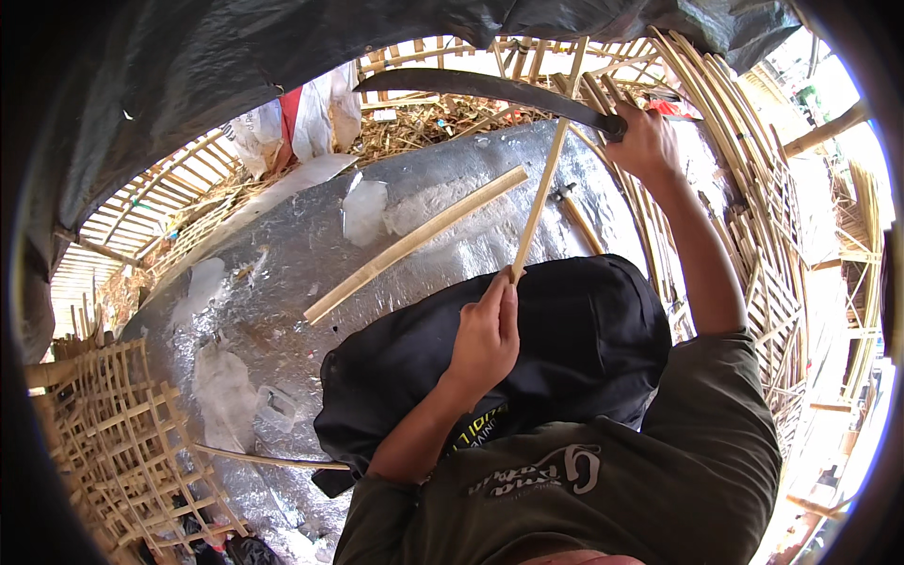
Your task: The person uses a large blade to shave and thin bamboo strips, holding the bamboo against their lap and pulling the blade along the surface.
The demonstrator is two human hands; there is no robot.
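My left hand (487, 330) is closed around the lower end of a thin bamboo strip (540, 200), which slants up and away past the top of the mat. Out to the far right, my right hand (645, 143) grips the handle of a long curved machete (490, 87). Its dark blade points left and crosses the strip near the strip's upper part; whether they touch I cannot tell. A wider split bamboo piece (414, 247) lies on the silvery mat (282, 254) left of the strip. Black cloth (584, 330) covers my lap under my left hand.
Woven bamboo lattice (122, 433) stands at the lower left. Bundled bamboo strips (753, 160) line the right side. Behind the mat lie bamboo shavings (414, 132) and a white sack (330, 113). Another tool with a wooden handle (582, 224) rests on the mat. Dark sheeting (188, 75) hangs overhead.
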